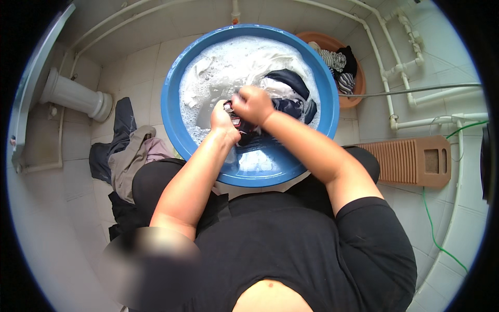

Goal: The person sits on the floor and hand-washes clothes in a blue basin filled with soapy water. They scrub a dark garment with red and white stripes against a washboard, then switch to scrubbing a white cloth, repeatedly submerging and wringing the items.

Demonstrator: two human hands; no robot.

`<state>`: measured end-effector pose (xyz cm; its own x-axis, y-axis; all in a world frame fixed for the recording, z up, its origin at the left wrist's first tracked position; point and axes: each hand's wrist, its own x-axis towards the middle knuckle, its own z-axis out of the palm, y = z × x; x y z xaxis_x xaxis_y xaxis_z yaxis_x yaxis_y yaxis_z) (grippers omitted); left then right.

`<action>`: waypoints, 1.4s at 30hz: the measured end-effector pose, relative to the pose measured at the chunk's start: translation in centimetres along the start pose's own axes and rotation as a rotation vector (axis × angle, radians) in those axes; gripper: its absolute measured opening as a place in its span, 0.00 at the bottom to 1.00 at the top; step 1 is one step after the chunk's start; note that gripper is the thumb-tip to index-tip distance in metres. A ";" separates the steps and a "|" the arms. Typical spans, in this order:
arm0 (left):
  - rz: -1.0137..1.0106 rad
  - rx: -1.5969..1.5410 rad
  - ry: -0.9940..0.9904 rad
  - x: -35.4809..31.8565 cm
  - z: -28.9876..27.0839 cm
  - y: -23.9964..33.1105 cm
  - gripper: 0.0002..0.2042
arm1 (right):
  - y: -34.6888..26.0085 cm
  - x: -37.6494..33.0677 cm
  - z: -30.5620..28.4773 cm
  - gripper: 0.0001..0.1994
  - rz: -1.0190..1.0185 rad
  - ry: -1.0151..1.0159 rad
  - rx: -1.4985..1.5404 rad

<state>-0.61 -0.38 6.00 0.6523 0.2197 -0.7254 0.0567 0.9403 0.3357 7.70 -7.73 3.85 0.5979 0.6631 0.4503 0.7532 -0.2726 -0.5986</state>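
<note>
A blue round tub full of soapy water stands in front of me. My left hand is closed around one part of a dark garment with small red and white patches. My right hand, a closed fist, presses on the same garment beside the left. The two hands are close together over the tub's near half. Part of the garment hangs down to the water, and most of what lies inside my grip is hidden. Dark blue wet clothing and pale cloth float among the suds farther back.
An orange basin of striped and dark clothes stands behind the tub at the right. A brown ridged washboard lies right of my knee. Clothes are piled on the left floor near a white pedestal. Pipes line the walls.
</note>
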 end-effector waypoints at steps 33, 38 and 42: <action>0.020 0.001 -0.295 3.2 -3.4 -0.3 0.13 | -9.0 -3.4 -2.2 0.08 -0.171 -0.016 0.174; 0.034 0.090 -0.041 1.1 -0.6 -0.1 0.12 | -2.9 -1.7 -1.0 0.11 0.143 0.012 0.085; 0.160 -0.020 -0.069 1.7 -0.7 1.3 0.15 | 2.1 1.3 -0.6 0.22 0.430 -0.105 -0.185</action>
<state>0.07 1.43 4.84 0.7024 0.3491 -0.6203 -0.0666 0.8999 0.4310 10.25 -7.84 3.58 0.8425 0.5268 0.1128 0.4853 -0.6510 -0.5837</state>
